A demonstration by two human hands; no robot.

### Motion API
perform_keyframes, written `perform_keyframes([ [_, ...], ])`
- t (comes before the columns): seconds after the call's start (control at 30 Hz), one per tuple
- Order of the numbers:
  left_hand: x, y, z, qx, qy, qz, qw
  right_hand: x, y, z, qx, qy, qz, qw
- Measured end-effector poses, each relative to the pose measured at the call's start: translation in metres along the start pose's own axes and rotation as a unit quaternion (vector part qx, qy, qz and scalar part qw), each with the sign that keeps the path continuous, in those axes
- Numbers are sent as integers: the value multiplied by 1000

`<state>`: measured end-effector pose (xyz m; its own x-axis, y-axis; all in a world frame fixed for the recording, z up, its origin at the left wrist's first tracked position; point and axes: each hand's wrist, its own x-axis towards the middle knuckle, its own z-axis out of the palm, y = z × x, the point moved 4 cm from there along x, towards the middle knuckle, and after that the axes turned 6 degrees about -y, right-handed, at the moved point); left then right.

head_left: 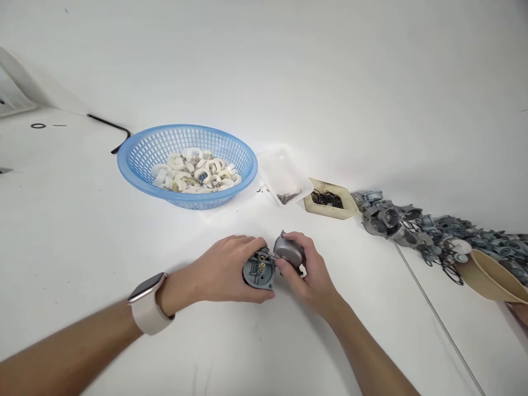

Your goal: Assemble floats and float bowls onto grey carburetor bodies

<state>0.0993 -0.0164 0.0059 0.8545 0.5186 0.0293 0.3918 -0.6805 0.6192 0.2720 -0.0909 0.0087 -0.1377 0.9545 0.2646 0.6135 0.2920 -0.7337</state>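
Observation:
My left hand [231, 269] is wrapped round a grey carburetor body [259, 270], its open underside with brass jets facing up. Just to the right, my right hand [305, 275] grips a rounded metal float bowl [290, 252] between thumb and fingers. A thin metal piece [270, 254] shows between the two parts, near my right thumb; what it is I cannot make out. Bowl and body are close together at slightly different angles. My fingers hide the outer sides of both.
A blue basket [187, 201] holds white ring-shaped floats. Beside it are a white tray [284, 165] with small pins and a cream bin [332, 212] of black O-rings. Carburetor parts [474, 231] pile up at right, near a tan container [493, 275], another person's hand [520, 312] and a thin rod [437, 319].

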Motion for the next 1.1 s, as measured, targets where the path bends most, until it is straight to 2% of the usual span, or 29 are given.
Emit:
perform_keyframes([
  [0.13, 0, 1, -4, -58, -20, -5, 998, -3, 9, -3, 5, 18, -4, 1000],
  [0.4, 0, 2, -4, -95, -40, 15, 995, -1, 7, 2, 22, 34, -100, 994],
  [0.53, 1, 3, -5, -114, -36, 34, 992, -2, 8, 2, 29, 53, -115, 992],
  [0.87, 1, 3, -3, -101, -34, 51, 993, 1, 7, 8, 28, 60, -147, 987],
  [1.1, -1, 3, -1, -74, -27, 33, 996, 2, 7, 11, 13, 56, -152, 987],
])
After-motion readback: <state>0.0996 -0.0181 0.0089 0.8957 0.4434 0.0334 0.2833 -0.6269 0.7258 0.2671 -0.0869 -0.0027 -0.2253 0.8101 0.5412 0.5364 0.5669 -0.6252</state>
